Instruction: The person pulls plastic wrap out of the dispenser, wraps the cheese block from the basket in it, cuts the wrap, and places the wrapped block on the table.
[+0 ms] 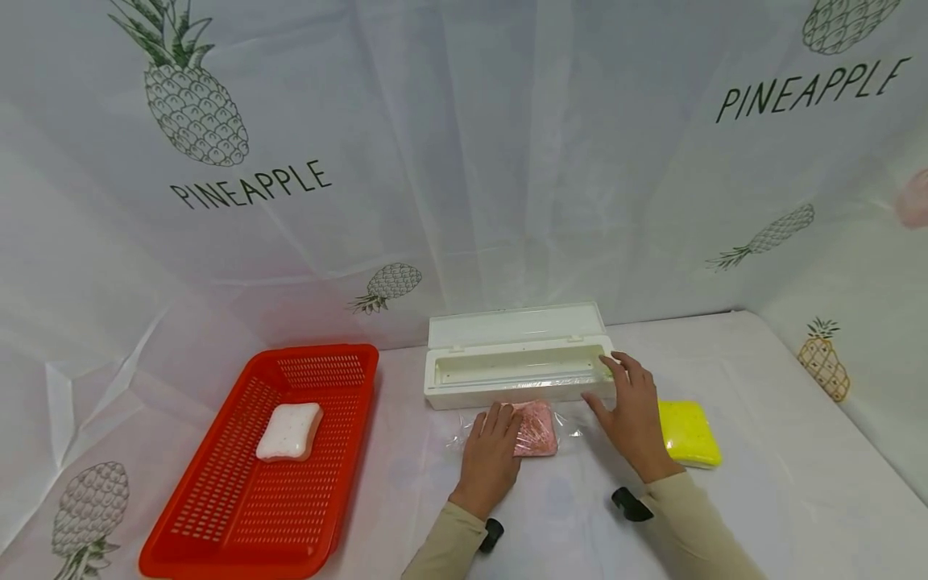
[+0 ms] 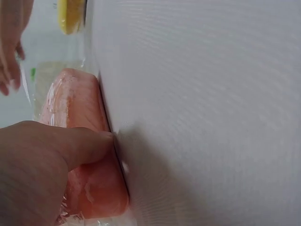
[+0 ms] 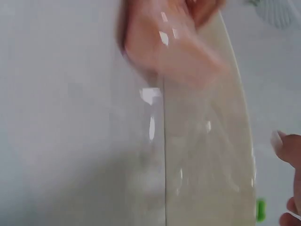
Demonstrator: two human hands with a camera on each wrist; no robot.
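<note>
My left hand [image 1: 490, 459] holds a pink block [image 1: 537, 429], fingers over its top and thumb along its near side. Clear film clings around the block and spreads out past both its ends. Just behind it lies a long white cling film box [image 1: 500, 395] with its lid raised. At that box's right end is my right hand [image 1: 629, 415], its fingers spread and apart from one another, with nothing visible in its grasp. In the right wrist view, loose film [image 3: 152, 127] hangs across the box's front, and the pink block [image 3: 155, 42] is blurred.
To the left stands a red perforated basket [image 1: 250, 515] with a white block [image 1: 288, 432] inside. A yellow block [image 1: 689, 433] lies on the white cloth, right of my right hand. Behind the box rises a pineapple-print curtain [image 1: 507, 201].
</note>
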